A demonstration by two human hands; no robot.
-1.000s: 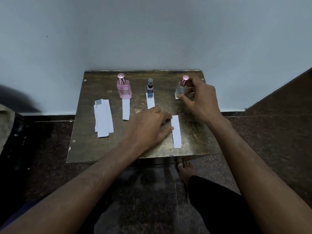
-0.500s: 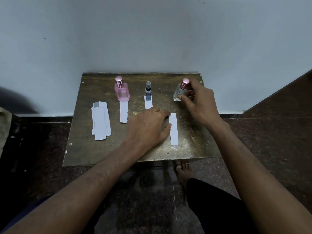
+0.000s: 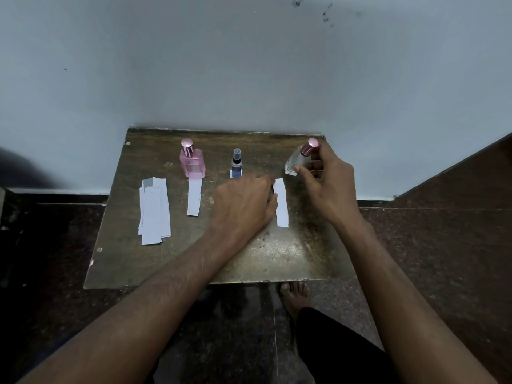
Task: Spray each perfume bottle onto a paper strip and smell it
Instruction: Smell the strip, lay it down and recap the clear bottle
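clear bottle (image 3: 297,162) lifted, tilted | right hand (image 3: 327,178) grips | table's far-right corner

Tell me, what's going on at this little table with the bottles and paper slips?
A person is testing perfumes on paper strips. Their right hand grips the clear bottle with the rose cap, tilted at the table's back right. Their left hand rests on a paper strip lying in front of it. The pink bottle and small blue bottle stand untouched, each with a strip by it. A stack of spare strips lies on the left.
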